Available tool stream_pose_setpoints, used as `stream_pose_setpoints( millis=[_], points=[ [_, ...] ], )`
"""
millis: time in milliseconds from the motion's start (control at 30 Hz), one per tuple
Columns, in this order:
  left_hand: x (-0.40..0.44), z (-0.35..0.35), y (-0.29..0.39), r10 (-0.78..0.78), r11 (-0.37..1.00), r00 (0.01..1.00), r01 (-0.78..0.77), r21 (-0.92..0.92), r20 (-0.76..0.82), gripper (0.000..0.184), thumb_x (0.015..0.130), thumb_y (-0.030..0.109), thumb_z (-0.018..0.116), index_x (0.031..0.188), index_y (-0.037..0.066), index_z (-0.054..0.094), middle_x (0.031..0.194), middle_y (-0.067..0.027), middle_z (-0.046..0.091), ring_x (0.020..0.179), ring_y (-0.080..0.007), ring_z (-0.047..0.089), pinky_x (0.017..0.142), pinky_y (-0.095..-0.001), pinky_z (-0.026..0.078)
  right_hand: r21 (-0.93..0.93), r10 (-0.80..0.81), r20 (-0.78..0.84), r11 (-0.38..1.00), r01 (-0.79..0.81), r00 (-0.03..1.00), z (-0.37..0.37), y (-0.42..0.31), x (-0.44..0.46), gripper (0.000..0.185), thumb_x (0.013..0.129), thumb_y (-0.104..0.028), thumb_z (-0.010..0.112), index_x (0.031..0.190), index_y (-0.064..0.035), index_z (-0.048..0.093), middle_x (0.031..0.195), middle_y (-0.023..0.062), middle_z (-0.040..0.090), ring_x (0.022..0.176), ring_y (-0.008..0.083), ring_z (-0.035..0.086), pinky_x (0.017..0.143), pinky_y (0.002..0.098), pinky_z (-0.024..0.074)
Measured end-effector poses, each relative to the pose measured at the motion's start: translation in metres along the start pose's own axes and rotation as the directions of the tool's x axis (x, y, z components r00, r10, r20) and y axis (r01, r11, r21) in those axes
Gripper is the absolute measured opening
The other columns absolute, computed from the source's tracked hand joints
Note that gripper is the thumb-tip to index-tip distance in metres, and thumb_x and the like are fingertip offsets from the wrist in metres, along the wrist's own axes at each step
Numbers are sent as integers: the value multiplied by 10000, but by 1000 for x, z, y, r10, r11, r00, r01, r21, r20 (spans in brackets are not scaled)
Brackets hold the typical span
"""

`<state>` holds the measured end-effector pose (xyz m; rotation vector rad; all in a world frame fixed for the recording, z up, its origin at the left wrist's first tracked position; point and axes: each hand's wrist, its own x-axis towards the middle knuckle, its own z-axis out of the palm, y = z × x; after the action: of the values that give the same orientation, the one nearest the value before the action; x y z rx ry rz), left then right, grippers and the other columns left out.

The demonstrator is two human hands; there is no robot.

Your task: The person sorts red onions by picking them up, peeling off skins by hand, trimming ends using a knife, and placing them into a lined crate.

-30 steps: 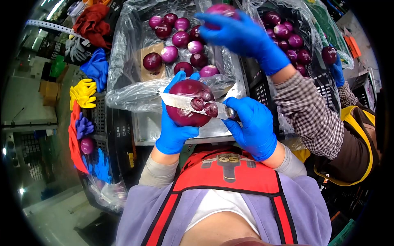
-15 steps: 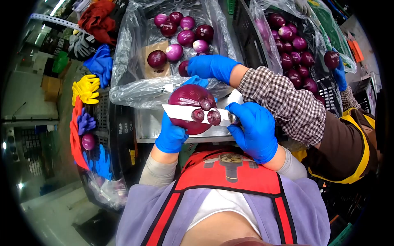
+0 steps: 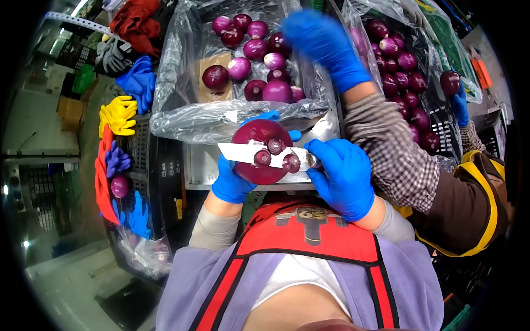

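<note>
My left hand (image 3: 232, 182), in a blue glove, is wrapped round a large red onion (image 3: 255, 132) from below and behind. The handle of a knife (image 3: 235, 151) is in my closed right hand (image 3: 346, 179), gloved in blue too. Its blade lies flat across the front of the onion, pointing left. Several small cut pieces (image 3: 291, 162) of onion rest on the blade. Just beyond my hands is a plastic-lined crate (image 3: 175, 118) holding several red onions (image 3: 239, 68).
A co-worker's blurred gloved hand (image 3: 326, 47) reaches over the crate's right side. Another crate of onions (image 3: 417, 83) stands at the right. On the left hang yellow gloves (image 3: 117, 116), blue gloves (image 3: 139, 83) and a black crate (image 3: 160, 171).
The co-worker's hand came down into the crate, then moved back up and right. Another large onion now lies near the crate's front. My hands keep their hold on onion and knife.
</note>
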<state>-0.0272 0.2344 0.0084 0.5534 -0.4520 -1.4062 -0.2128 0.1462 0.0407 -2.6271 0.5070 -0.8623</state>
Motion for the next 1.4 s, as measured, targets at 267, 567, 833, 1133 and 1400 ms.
stream_pose_setpoints(
  millis=[267,567,833,1133,1400],
  points=[
    [11,-24,-4,5,990,992,-23,143,127,880,817,595,559,1414,4,296,1385,-217,417,1263,-346,447,1024,-473,426,12,15,-2,1000,-15,1000,8,18,0,451,692,-127,716,1114,-95,561,799,52,539,718,248,548,614,378,412],
    [17,-29,-2,-148,973,983,164,-161,110,854,825,493,594,1383,-71,279,1287,-267,472,1141,-392,532,847,-560,524,32,8,11,999,-8,1000,13,24,8,462,694,-144,720,1128,-101,566,806,46,537,715,239,544,614,365,417],
    [18,-44,-12,-123,953,972,173,-249,202,871,788,541,623,1385,-15,317,1330,-234,442,1109,-386,558,611,-454,615,15,12,45,1000,-12,999,12,27,5,451,696,-139,720,1119,-94,567,806,50,536,710,239,543,609,362,417],
    [18,-36,-3,-130,937,955,206,-283,267,715,867,417,560,1383,-26,338,1307,-219,481,1120,-325,560,610,-365,612,-2,20,53,1000,-20,998,14,27,4,473,701,-139,717,1146,-93,564,817,60,530,706,247,537,610,373,413],
    [20,-50,-13,40,999,967,-44,12,251,853,776,545,614,1345,-47,384,1286,-221,497,1106,-341,564,794,-415,561,11,-16,72,1000,15,997,14,19,11,449,696,-135,717,1119,-86,574,776,54,532,674,236,539,568,367,419]
  ],
)
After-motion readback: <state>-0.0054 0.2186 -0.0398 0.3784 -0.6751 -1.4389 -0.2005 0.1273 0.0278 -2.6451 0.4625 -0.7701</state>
